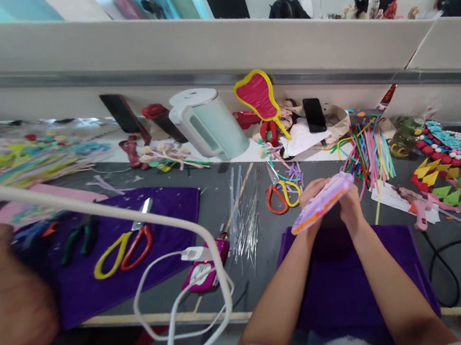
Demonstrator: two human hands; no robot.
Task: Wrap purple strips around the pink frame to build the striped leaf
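Note:
A flat, fuzzy lilac craft piece with an orange edge (323, 202) is held up over the table, tilted and seen nearly edge-on. My left hand (311, 190) grips its left end, the fingers partly hidden behind it. On the other end my right hand (351, 203) is closed, its fingertips covered by the piece. Beneath my forearms lies a folded purple cloth (348, 275). Just left of my hands are scissors with red and yellow handles (284, 195). Coloured pipe cleaners (370, 152) lie beyond my right hand.
A pale kettle (212, 122) and a red-and-yellow fan-shaped piece (259, 98) stand at the back. A pink glue gun (422, 210) with a black cord lies right. Thin wires (247, 231), a magenta power bank (207, 268) and white cable are left. Another person's arm (15, 299) reaches in.

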